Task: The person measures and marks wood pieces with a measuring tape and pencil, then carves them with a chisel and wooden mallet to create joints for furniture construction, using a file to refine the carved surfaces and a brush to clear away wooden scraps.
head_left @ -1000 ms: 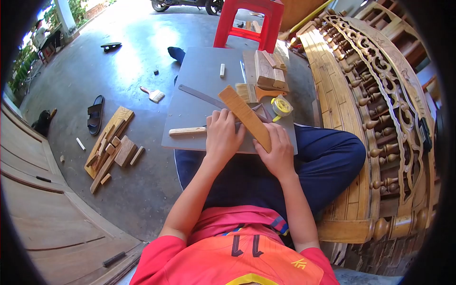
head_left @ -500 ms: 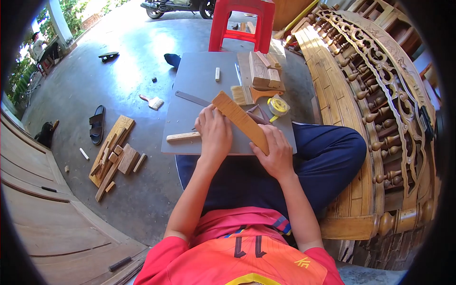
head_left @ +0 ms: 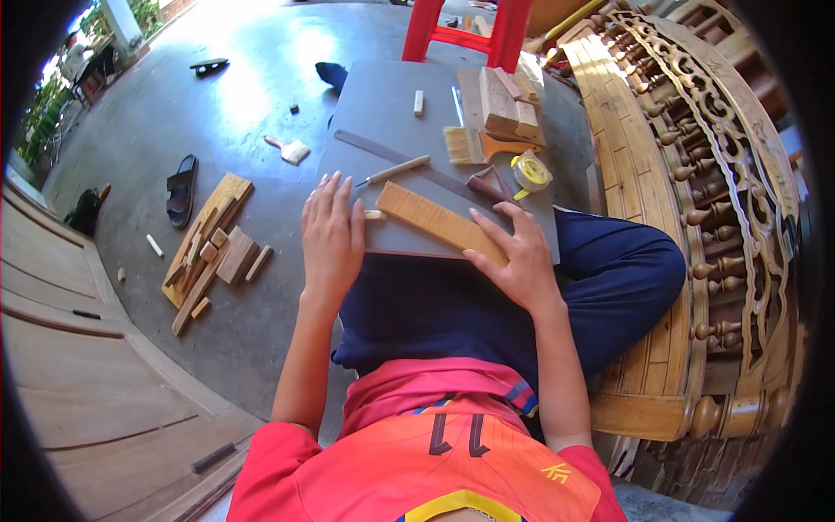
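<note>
A flat, yellowish-brown wooden block (head_left: pixel 435 217) lies slanted over the grey board (head_left: pixel 383 100) in front of me. My right hand (head_left: pixel 524 261) has its thumb and fingers around the block's near right end. My left hand (head_left: pixel 332 230) is open, its fingers stretched out over the board's left edge. Part of a short wooden stick (head_left: pixel 375 215) shows beside its fingertips; the rest is hidden. Beyond the block are a metal ruler (head_left: pixel 435 177) and a marking tool with a pale wooden handle (head_left: pixel 398 168). A dark angled tool (head_left: pixel 487 184) lies near my right fingers.
On the board's right sit a wide brush (head_left: pixel 464 145), a tape measure (head_left: pixel 531 171) and pale wood blocks (head_left: pixel 499 100). A red stool (head_left: pixel 461 36) stands behind it. Wood pieces (head_left: pixel 213 248), a sandal (head_left: pixel 181 191) and a brush (head_left: pixel 288 150) lie on the floor. A carved wooden bench (head_left: pixel 639 322) borders the right.
The block has come down towards the board with my right hand at its end. My left hand has left the block and moved left, uncovering the pale-handled tool. The view has shifted.
</note>
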`<action>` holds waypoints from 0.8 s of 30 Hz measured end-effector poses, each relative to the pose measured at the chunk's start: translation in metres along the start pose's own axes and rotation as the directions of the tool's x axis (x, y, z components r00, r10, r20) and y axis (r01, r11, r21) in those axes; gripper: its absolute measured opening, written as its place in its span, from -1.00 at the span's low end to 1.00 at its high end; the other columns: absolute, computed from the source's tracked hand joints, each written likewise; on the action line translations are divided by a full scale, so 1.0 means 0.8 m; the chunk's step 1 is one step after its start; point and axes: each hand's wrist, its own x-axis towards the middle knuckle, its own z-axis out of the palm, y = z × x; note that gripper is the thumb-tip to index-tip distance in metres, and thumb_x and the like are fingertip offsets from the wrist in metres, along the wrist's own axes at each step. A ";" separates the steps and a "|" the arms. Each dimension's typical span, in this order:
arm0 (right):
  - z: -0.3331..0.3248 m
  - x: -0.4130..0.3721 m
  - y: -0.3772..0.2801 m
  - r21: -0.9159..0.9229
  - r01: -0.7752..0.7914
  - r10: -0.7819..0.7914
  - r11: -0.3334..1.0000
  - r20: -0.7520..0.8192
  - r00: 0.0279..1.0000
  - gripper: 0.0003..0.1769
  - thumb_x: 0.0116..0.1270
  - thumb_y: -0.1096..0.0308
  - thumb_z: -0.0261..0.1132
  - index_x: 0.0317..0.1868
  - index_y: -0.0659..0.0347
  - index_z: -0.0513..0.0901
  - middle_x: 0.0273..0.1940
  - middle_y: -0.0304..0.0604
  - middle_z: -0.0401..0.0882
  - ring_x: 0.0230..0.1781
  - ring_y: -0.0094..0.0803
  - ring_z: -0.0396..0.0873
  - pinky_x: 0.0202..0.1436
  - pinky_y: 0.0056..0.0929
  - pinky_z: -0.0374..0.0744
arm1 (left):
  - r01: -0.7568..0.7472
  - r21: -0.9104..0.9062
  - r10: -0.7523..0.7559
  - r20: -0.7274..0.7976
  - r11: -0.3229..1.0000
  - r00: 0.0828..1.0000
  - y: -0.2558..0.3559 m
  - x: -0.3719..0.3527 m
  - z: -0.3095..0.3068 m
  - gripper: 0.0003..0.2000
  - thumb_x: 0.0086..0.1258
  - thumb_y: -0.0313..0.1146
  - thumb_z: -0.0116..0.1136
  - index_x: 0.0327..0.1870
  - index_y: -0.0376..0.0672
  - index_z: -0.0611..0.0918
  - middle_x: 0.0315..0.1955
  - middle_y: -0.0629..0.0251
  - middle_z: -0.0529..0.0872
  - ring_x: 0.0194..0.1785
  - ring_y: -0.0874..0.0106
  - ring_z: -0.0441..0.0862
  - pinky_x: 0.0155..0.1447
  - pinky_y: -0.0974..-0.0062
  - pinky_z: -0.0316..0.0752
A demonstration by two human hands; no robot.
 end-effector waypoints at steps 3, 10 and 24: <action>0.005 0.003 0.000 -0.004 -0.021 0.021 1.000 0.024 0.999 -0.32 0.44 -0.18 0.49 0.48 -0.12 0.73 0.40 0.02 0.52 0.44 0.02 0.49 0.54 -0.01 0.46 | -0.044 0.059 0.043 0.029 0.997 0.999 0.005 0.000 0.005 -0.55 0.81 -0.19 -0.02 0.51 -0.26 0.59 0.54 0.02 0.59 0.67 0.09 0.42 0.76 0.09 0.20; 0.008 0.017 -0.004 -0.040 -0.032 0.032 0.999 0.011 0.999 -0.33 0.44 -0.18 0.49 0.46 -0.08 0.75 0.32 -0.02 0.53 0.33 -0.05 0.50 0.45 -0.06 0.48 | -0.058 0.055 0.062 -0.073 0.997 0.995 0.008 -0.002 0.011 -0.59 0.76 -0.23 -0.02 0.40 -0.25 0.69 0.44 0.09 0.71 0.59 0.17 0.56 0.72 0.12 0.28; 0.018 0.011 0.003 0.102 -0.070 0.083 0.992 -0.132 0.988 -0.44 0.38 -0.16 0.55 0.24 -0.02 0.87 0.21 -0.06 0.63 0.26 -0.05 0.59 0.41 -0.06 0.56 | -0.061 0.039 0.064 -0.073 0.997 0.995 0.010 -0.001 0.011 -0.62 0.72 -0.25 0.01 0.32 -0.18 0.77 0.40 0.17 0.74 0.55 0.19 0.59 0.72 0.11 0.29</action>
